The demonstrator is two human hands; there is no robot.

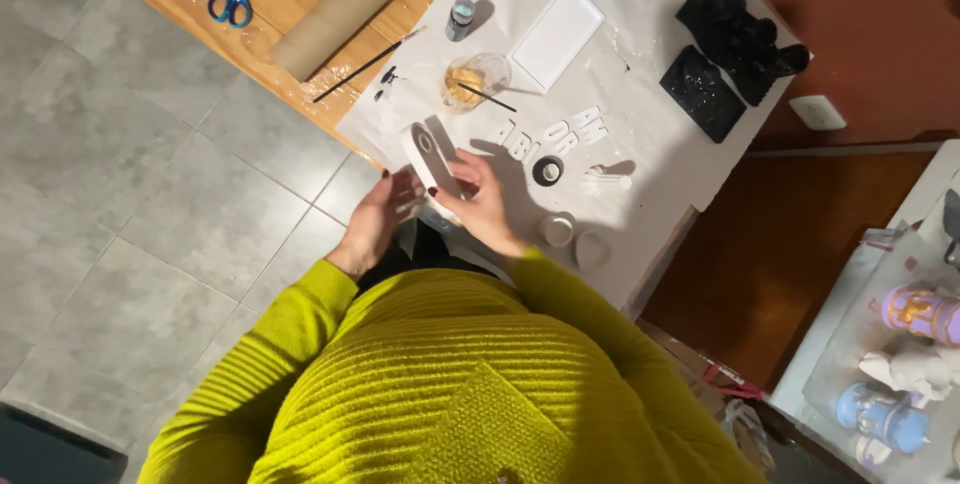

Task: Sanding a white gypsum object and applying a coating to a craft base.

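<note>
- The left hand (375, 219) and the right hand (480, 206) both grip a white cast piece (432, 162), flat with a hole near its top, held upright at the worktop's (640, 159) near edge, partly over the floor (150, 174). The fingers of each hand close on its lower end; the exact pinch is hidden.
- Dropping looks like the main risk: the piece is held where the worktop ends, so a slip would likely send it to the tiled floor, and a cast of this kind would probably chip or break.
- The grip sits low while most of the piece stands above it; twisting or pressing there could snap it at the hole, its thinnest part.
- Small white letters (560, 132) lie just beyond the right hand, with a black ring (547, 170) beside them. A sweep of the wrist or sleeve could scatter them.
- A clear cup (476, 79) with a stick in it stands just behind the piece; a knock might tip it onto the paper cover (660, 114).
- Two small round casts (575, 240) rest near the edge by the right forearm and could be nudged off.
</note>
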